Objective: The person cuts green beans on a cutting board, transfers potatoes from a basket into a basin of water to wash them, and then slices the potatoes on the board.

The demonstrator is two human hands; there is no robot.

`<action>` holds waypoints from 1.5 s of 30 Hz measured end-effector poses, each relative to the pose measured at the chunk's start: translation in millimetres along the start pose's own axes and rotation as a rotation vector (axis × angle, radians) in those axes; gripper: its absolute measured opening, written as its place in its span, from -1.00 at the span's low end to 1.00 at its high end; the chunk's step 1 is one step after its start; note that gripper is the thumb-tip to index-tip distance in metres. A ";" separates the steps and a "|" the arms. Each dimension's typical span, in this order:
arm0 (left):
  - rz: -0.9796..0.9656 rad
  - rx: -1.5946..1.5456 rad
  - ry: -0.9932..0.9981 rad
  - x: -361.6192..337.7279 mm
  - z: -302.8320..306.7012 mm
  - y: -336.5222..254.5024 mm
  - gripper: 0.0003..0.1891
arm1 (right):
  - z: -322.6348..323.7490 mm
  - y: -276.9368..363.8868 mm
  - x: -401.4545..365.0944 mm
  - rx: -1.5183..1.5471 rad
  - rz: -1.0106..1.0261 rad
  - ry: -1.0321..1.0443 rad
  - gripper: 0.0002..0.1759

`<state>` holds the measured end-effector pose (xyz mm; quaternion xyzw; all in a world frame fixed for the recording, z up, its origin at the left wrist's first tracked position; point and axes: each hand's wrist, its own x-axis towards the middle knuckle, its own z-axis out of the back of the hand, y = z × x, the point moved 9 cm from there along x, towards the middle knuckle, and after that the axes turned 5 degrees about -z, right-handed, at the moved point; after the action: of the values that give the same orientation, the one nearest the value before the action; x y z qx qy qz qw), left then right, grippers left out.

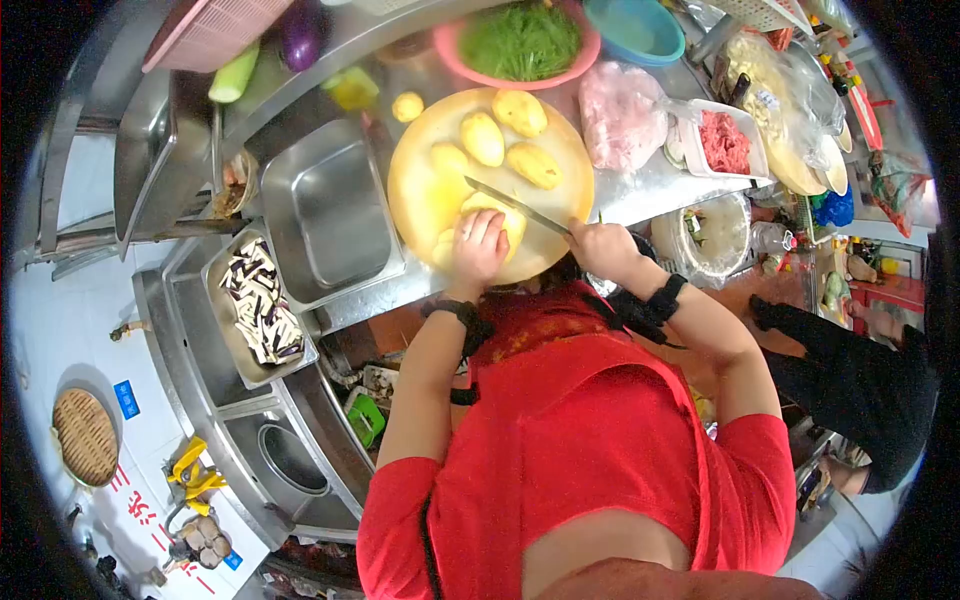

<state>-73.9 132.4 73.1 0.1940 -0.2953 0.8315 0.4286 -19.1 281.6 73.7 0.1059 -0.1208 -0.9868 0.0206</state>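
A round, pale yellow cutting board [410, 215] lies on the steel counter. My right hand [605, 250] is closed round the handle of a kitchen knife [530, 211], its blade pointing left across the board. My left hand [480, 248] has its fingers bent and pressed onto a cut potato [513, 228] at the board's near side, just below the blade. More cut potato [452, 190] lies to the left of the blade. Several whole peeled potatoes, such as one potato [483, 138], rest on the far part of the board. A small potato [407, 107] sits just off its edge.
An empty steel pan [330, 210] stands left of the board, with a tray of cut eggplant [262, 310] beyond it. Behind are a pink basin [450, 45] of greens and a blue bowl [635, 30]. Minced meat [725, 142] sits right; another person [850, 390] stands there.
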 end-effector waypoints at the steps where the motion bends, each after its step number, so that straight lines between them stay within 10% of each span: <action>1: 0.006 -0.008 0.023 2.2 -0.1 -0.3 -0.71 | -9.1 3.0 3.9 0.000 -0.007 -0.001 -0.83; 45: 0.001 0.027 0.056 -4.7 -1.6 3.9 -0.70 | -25.1 1.6 7.6 0.066 -0.050 0.033 -0.74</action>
<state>-74.6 128.9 67.9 0.1765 -0.2719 0.8408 0.4335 -21.1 273.7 48.7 0.1256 -0.1501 -0.9806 -0.0055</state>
